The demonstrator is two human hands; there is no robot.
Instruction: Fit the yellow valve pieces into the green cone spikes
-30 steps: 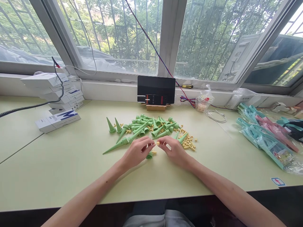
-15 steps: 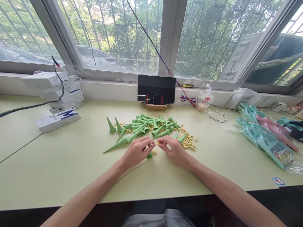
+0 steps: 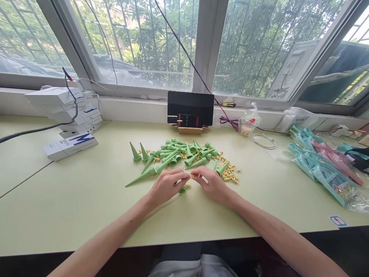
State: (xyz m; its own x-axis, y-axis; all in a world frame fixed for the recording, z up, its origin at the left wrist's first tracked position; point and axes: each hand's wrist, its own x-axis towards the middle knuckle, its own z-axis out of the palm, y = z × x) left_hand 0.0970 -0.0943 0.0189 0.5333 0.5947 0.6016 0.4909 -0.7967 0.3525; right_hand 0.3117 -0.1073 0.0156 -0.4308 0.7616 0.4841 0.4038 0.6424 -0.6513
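Observation:
My left hand (image 3: pixel 166 186) and my right hand (image 3: pixel 215 184) meet over the table, fingertips pinched from both sides on a small yellow plastic peg (image 3: pixel 191 176). Fingers partly cover the peg. Just below them lies a green plastic piece (image 3: pixel 182 190) with a round ribbed end, mostly hidden by my left hand, and a yellow bit shows beside it. Beyond my hands spreads a heap of green plastic spikes (image 3: pixel 173 154). A pile of loose yellow pegs (image 3: pixel 229 173) is to the right, close to my right hand. One long green spike (image 3: pixel 141 178) points left near my left wrist.
White boxes (image 3: pixel 72 146) are stacked at the left with a coiled black cable. A phone (image 3: pixel 188 120) leans on a dark screen (image 3: pixel 190 102) at the back. Bagged teal and pink plastic items (image 3: pixel 323 165) lie at the right. A white cable coil (image 3: pixel 263 141) rests behind.
Both hands stay nearly in place. The fingers shift slightly around the small yellow peg.

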